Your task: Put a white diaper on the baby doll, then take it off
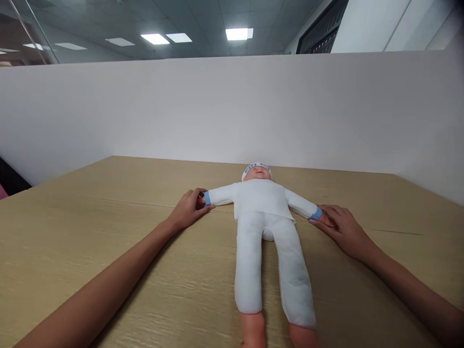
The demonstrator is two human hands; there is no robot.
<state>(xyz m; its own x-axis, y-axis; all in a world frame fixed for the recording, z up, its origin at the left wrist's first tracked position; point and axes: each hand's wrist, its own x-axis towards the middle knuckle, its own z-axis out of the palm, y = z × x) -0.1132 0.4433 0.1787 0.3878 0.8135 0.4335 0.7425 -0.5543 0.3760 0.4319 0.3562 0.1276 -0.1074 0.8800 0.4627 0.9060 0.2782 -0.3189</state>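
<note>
A baby doll (261,212) in a white suit with blue cuffs and a white cap lies on its back on the wooden table (108,232), head away from me, arms spread, bare feet at the frame's lower edge. My left hand (189,209) is closed round the doll's hand at the left sleeve's blue cuff. My right hand (340,226) lies over the doll's other hand at the right cuff, fingers curled on it.
A white partition wall (232,106) runs along the table's far edge and right side. Ceiling lights (237,34) show above it. At the far left, past the table edge, is a dark gap with a bit of pink (3,192).
</note>
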